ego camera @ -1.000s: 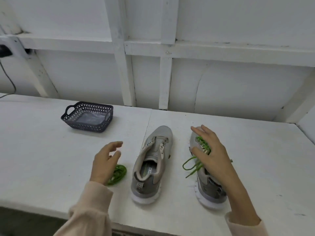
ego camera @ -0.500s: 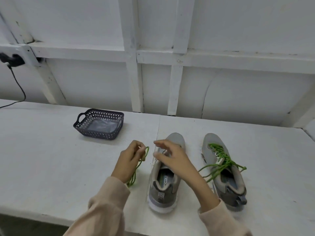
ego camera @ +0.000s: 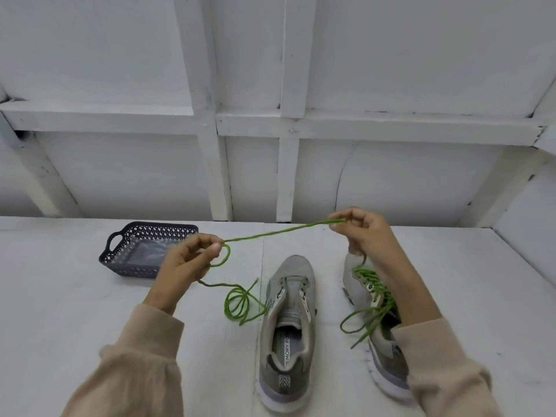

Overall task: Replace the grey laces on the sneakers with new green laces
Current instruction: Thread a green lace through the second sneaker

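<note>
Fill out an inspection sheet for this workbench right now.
Surface: white table, painted, a few scuffs.
Job's things: unlaced sneaker in the middle; laced sneaker beside it, laced green, partly hidden by the right arm; loose green lace stretched between both hands, the remainder coiled on the table.
Clutter: dark basket, contents unclear.
Hands: left hand pinches the lace; right hand pinches it too.
Cables: nothing seen.
Surroundings: white boarded wall with beams.

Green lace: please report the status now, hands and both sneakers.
Left hand and right hand pinch green lace, taut between them; slack loops beside left sneaker. Left sneaker unlaced, right sneaker laced green. Nothing blocking.
</note>
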The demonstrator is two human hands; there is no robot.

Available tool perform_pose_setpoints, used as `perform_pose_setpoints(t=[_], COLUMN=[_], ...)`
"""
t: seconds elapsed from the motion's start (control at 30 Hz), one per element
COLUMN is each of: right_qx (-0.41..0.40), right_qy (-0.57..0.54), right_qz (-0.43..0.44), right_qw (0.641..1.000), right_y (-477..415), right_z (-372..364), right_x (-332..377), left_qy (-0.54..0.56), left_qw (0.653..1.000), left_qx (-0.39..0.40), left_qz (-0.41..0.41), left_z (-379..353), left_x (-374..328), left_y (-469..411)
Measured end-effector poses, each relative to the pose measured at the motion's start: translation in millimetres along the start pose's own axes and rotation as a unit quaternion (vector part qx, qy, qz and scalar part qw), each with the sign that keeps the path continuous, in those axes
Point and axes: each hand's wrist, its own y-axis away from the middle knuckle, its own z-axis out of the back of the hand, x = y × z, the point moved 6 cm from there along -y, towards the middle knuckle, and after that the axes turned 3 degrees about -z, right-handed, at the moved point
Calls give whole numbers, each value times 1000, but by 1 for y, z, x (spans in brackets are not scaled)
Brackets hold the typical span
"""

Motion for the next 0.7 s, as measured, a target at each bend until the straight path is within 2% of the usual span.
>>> perform_pose_setpoints(t=[0.1, 0.2, 0.27, 0.33, 0.47, 0.53, 0.6, 0.63, 0.7], right_qx=[13, 15, -16, -63, -149, -171, -139, -103, -34], right_qy=[-38, -163, -241, -260, -272, -290, -314, -329, -342], right_qz=[-29, -50, -52, -54, -29, 1, 21, 25, 23], right_qw=[999, 985, 969, 962, 950, 942, 939, 938, 939], right_y=[-3, -5, -8, -10, -14, -16, -17, -18, -18], right_z=[30, 53, 69, 82, 101, 107, 103, 97, 82], right_x=[7, 3, -2, -12, -23, -20, -12, -7, 0], left_qy=[9, -20, -36, -38, -102, -107, -118, -146, -209], left_qw=[1000, 1000, 999, 999, 989, 971, 939, 927, 925], left_qx=[-12, -8, -12, -23, 47, 104, 165, 183, 165], left_qz=[-4, -5, -10, 7, 101, 189, 277, 293, 272], left_z=[21, 34, 44, 55, 64, 61, 56, 53, 50], left_x=[1, 9, 19, 31, 61, 80, 100, 109, 122], left_y=[-8, -12, -12, -11, -6, -2, 3, 4, -9])
